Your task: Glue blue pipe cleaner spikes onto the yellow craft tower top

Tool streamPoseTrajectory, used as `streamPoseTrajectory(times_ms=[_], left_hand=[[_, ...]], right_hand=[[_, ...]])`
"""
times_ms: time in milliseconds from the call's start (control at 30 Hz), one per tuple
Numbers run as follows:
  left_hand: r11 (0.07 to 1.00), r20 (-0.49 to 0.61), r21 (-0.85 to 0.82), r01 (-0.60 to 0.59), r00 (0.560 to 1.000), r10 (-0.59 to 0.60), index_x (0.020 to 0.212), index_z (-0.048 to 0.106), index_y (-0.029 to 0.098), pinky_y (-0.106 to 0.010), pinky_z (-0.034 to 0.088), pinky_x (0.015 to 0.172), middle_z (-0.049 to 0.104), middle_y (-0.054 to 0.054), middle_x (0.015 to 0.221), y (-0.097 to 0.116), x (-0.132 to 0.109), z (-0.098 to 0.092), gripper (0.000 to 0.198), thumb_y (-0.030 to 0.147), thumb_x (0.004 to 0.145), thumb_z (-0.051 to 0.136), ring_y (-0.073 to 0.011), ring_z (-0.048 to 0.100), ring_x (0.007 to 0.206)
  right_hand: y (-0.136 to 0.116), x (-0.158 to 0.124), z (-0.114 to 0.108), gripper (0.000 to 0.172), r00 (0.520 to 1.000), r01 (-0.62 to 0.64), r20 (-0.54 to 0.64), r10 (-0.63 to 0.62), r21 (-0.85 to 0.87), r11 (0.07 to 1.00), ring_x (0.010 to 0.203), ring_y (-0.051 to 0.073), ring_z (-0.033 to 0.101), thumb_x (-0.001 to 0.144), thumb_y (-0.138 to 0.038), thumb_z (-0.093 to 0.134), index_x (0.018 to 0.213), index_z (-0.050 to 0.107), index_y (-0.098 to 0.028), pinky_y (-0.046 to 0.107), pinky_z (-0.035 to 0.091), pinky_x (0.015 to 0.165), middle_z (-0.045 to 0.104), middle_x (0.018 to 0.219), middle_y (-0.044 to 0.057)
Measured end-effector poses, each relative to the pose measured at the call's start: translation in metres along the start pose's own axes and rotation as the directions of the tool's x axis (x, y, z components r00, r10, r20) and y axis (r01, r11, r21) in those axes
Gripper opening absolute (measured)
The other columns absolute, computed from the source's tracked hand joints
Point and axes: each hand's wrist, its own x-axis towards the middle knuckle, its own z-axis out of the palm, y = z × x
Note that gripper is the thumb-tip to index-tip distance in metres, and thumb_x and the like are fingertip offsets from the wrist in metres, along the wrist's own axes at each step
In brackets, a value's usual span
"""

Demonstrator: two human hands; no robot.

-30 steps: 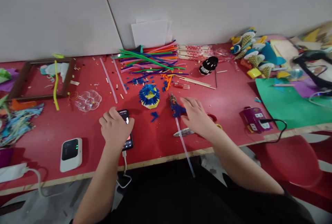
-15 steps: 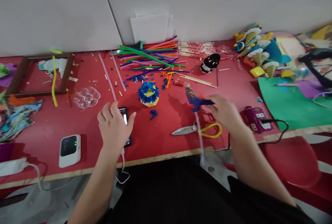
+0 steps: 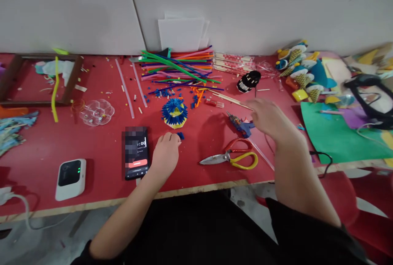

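Observation:
My left hand (image 3: pixel 166 155) is low over the table with curled fingers, its fingertips closed at a small blue piece (image 3: pixel 180 135). Just behind it stands a round craft piece (image 3: pixel 174 113) with spiky blue tiers and a yellow-white base. My right hand (image 3: pixel 268 118) hovers beside the blue hot glue gun (image 3: pixel 241 125), fingers stretched towards the left and apparently holding nothing. The glue gun lies on the table, a clear glue stick (image 3: pixel 260 153) trailing from its back. In front of it rest scissors (image 3: pixel 229 156) with one red and one yellow handle.
A phone (image 3: pixel 137 153) lies left of my left hand, with a white device (image 3: pixel 71 179) farther left. Colourful pipe cleaners (image 3: pixel 178 66) and wrapped sticks (image 3: pixel 233 62) line the back. A black-and-white craft piece (image 3: pixel 248 81) stands behind my right hand. Green sheet (image 3: pixel 331 134) at right.
My right hand has put down the glue gun and come off it. My left hand has moved right from above the phone to the small blue pieces, its fingers drawing together.

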Motion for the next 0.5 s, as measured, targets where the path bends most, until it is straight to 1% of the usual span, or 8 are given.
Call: streamPoseTrajectory(times_ms=[67,133,200,233,267,300,400,500], left_hand=[[0.998,-0.001,-0.066,0.000,1.000,0.000,0.092,0.069,0.016,-0.046,0.054,0.090,0.072,-0.014,0.097,-0.003,-0.003,-0.002,0.020,0.009,0.099,0.051,-0.0307,0.068,0.093],[0.989,-0.009,-0.147,-0.004,1.000,0.003,0.097,0.069,0.016,-0.045,0.055,0.090,0.073,-0.014,0.099,-0.005,-0.009,-0.005,0.020,0.009,0.099,0.051,-0.0297,0.069,0.094],[0.970,-0.023,-0.244,-0.014,1.000,0.008,0.108,0.070,0.016,-0.043,0.057,0.091,0.074,-0.013,0.105,-0.006,-0.015,-0.008,0.022,0.010,0.099,0.051,-0.0277,0.070,0.098],[0.955,-0.030,-0.297,-0.020,0.999,0.012,0.114,0.071,0.017,-0.041,0.057,0.092,0.075,-0.013,0.108,-0.006,-0.019,-0.009,0.024,0.011,0.099,0.053,-0.0262,0.071,0.100],[0.936,-0.034,-0.350,-0.026,0.999,0.015,0.117,0.071,0.019,-0.039,0.058,0.092,0.076,-0.011,0.108,-0.006,-0.024,-0.010,0.027,0.013,0.098,0.054,-0.0243,0.072,0.099],[0.914,-0.035,-0.404,-0.029,0.999,0.017,0.117,0.073,0.021,-0.037,0.059,0.090,0.077,-0.010,0.105,-0.006,-0.028,-0.010,0.026,0.015,0.098,0.056,-0.0224,0.073,0.095],[0.833,-0.030,-0.554,0.000,0.999,-0.020,0.103,0.079,0.023,-0.032,0.061,0.083,0.079,-0.007,0.097,-0.004,-0.041,-0.008,0.019,0.025,0.097,0.061,-0.0201,0.075,0.089],[0.723,-0.006,-0.686,0.083,0.993,-0.120,0.101,0.079,0.021,-0.029,0.062,0.074,0.081,-0.007,0.094,-0.004,-0.050,-0.006,0.020,0.033,0.095,0.064,-0.0187,0.076,0.081]], right_hand=[[-0.028,0.036,0.002,0.044,1.000,-0.001,-0.013,0.002,0.012,1.000,0.117,0.031,0.072,0.093,-0.013,0.048,0.129,0.074,-0.021,0.049,0.056,0.104,0.078,0.125,0.014],[-0.051,0.083,0.011,0.035,1.000,-0.024,0.003,0.024,0.019,1.000,0.112,0.029,0.073,0.101,-0.021,0.049,0.125,0.074,-0.020,0.046,0.056,0.102,0.079,0.120,0.013],[-0.068,0.130,0.022,0.028,0.997,-0.062,0.038,0.062,0.009,0.998,0.113,0.027,0.072,0.104,-0.026,0.052,0.120,0.074,-0.018,0.046,0.057,0.104,0.077,0.119,0.011],[-0.074,0.151,0.028,0.027,0.995,-0.082,0.061,0.082,-0.001,0.997,0.114,0.026,0.071,0.104,-0.033,0.059,0.123,0.071,-0.017,0.047,0.058,0.102,0.074,0.124,0.011],[-0.079,0.170,0.034,0.037,0.991,-0.098,0.085,0.099,-0.013,0.995,0.115,0.024,0.069,0.100,-0.041,0.067,0.129,0.065,-0.018,0.048,0.060,0.099,0.069,0.132,0.010],[-0.084,0.185,0.039,0.041,0.988,-0.111,0.103,0.113,-0.024,0.994,0.116,0.025,0.068,0.100,-0.042,0.067,0.133,0.063,-0.019,0.048,0.061,0.098,0.066,0.135,0.010],[-0.094,0.213,0.048,0.042,0.979,-0.141,0.142,0.147,-0.051,0.989,0.117,0.025,0.068,0.100,-0.042,0.067,0.135,0.062,-0.019,0.048,0.061,0.098,0.065,0.137,0.011],[-0.098,0.221,0.048,0.043,0.975,-0.170,0.137,0.177,-0.060,0.984,0.117,0.025,0.068,0.099,-0.043,0.068,0.135,0.062,-0.019,0.048,0.061,0.098,0.065,0.137,0.010]])
